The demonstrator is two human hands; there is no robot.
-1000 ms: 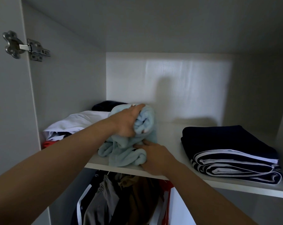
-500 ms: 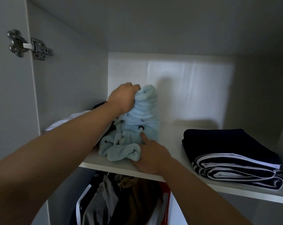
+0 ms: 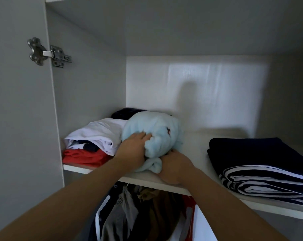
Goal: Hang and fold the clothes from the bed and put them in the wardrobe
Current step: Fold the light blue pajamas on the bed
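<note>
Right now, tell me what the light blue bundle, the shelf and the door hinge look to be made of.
The light blue bundle: soft fleece or terry, probably; fuzzy matt nap, plump rounded folds.
The shelf: white laminated board, likely; smooth, even face with a square front edge.
The door hinge: metal, probably steel; bright silvery sheen, stamped plates with screws.

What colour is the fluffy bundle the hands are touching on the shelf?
The bundle is pale blue with small dark marks, seen in the head view.
</note>
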